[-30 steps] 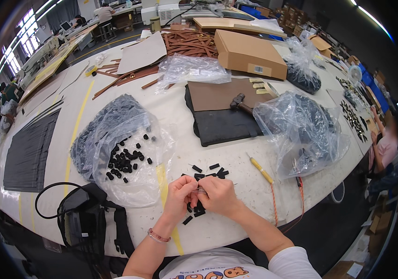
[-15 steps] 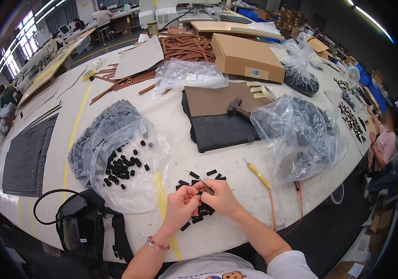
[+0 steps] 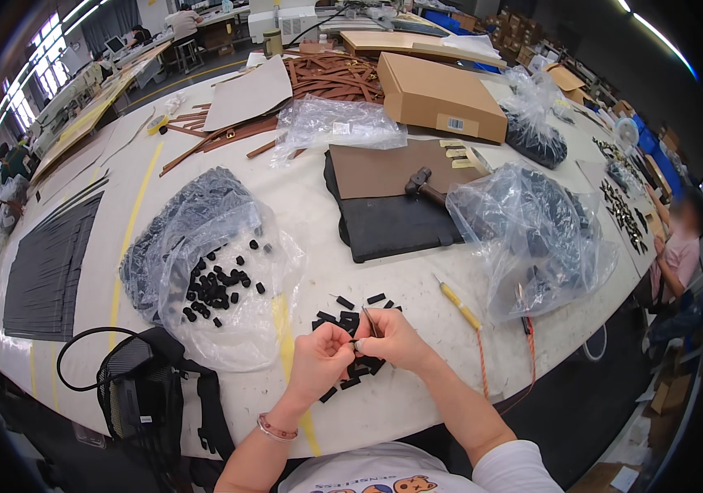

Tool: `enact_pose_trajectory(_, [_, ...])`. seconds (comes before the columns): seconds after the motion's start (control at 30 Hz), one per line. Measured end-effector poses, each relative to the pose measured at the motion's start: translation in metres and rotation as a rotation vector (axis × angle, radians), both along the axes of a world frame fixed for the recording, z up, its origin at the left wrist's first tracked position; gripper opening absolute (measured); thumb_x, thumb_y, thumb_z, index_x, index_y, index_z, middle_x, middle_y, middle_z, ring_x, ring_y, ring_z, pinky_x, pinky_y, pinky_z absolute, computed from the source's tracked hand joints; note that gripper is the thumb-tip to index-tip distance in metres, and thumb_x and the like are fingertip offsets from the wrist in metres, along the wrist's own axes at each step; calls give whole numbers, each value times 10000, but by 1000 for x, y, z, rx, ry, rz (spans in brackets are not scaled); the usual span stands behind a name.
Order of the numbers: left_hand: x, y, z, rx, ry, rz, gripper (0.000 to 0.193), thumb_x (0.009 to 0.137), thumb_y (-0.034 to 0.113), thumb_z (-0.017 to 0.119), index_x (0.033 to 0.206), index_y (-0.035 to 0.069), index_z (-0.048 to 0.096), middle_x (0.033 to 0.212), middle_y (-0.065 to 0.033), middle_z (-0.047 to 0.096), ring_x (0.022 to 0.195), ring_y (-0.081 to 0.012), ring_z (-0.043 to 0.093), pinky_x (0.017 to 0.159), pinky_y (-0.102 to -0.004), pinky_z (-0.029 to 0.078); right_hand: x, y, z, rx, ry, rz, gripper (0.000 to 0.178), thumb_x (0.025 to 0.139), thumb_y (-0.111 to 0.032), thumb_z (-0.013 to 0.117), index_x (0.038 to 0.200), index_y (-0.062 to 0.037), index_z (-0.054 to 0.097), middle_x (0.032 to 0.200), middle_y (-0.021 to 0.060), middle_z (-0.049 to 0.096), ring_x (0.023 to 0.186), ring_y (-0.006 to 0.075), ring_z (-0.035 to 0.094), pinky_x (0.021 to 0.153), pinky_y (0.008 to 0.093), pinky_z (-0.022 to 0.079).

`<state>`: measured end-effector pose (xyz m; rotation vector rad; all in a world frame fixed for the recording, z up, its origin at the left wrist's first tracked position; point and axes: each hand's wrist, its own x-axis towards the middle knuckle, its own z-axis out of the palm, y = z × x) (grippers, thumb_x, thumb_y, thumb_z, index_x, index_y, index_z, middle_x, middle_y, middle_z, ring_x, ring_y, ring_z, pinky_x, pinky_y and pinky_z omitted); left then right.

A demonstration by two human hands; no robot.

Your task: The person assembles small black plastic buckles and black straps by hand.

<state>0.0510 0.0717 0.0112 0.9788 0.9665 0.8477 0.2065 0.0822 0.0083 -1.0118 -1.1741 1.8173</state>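
Note:
My left hand is closed, thumb and forefinger pinching a small black piece. My right hand meets it fingertip to fingertip, so the pinched piece is mostly covered. A slim dark metal tool sticks up from the right hand's closed fingers; its kind is not clear. Under and around both hands lie several short black strips on the white tabletop. To the left, small black knobby pieces are spilled on a clear plastic bag.
A yellow-handled tool with an orange cord lies to the right, beside a large filled plastic bag. Farther back are a hammer on dark sheets, a cardboard box and brown straps. A black mesh pouch sits at left; a person works at right.
The slim tool in my right hand has turned from leaning left to nearly upright. Both hands stay together, fingertips touching over the black strips. The whole view has shifted slightly.

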Motion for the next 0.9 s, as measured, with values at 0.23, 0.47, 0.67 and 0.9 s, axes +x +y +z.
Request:
enact_pose_trajectory(0.23, [9,-1,-22,840,498,280,77,724,-11,562,734,5,487,591,-82,559,431,-131,527,410,-232,426,-17,-8,4,620,-593,-345,99,687,-45,548,684,-2,460,517,16,461,462,76,382,423,241,329])
enact_pose_trajectory(0.47, [-7,10,-11,-117,-379,204,50,728,-48,494,764,-12,491,628,-94,548,417,-104,488,384,-194,394,1,-3,12,132,-288,22,183,836,-168,433,918,-5,450,560,11,465,508,77,415,471,233,342])
enact_pose_trajectory(0.67, [-7,12,-8,-218,-406,177,131,729,-24,447,813,-22,547,608,-84,539,377,-82,432,341,-189,327,0,-1,6,192,-328,60,154,829,-152,442,861,-7,483,609,29,510,534,72,443,481,228,351])
enact_pose_trajectory(0.9, [-16,12,-9,-256,-396,55,121,735,-32,435,783,-16,545,616,-65,533,342,-27,342,295,-161,227,4,-1,10,56,-177,210,92,813,-127,494,836,-42,521,628,6,544,490,24,402,441,172,314])
